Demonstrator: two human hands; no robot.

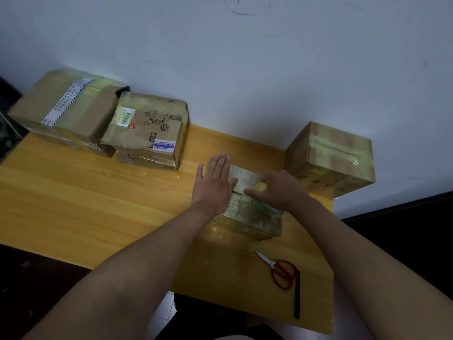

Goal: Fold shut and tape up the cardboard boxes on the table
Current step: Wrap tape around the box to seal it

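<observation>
The flat cardboard box (pixel 245 212) lies on the wooden surface (pixel 98 204) just beyond the red scissors (pixel 282 271). Left hand (pixel 215 185), fingers straight and together, should press the flaps flat; right hand (pixel 279 190), curled round the tape roll (pixel 266 206), should draw tape straight along the seam

Glossy varnished wood table (pixel 73 204); matt cardboard boxes (pixel 147 128) under shiny tape.

The one camera sits on my head. It looks forward and down at the yellow table (pixel 73 192), close above my two arms. Past the table's far edge it sees the white wall (pixel 269 69).
</observation>
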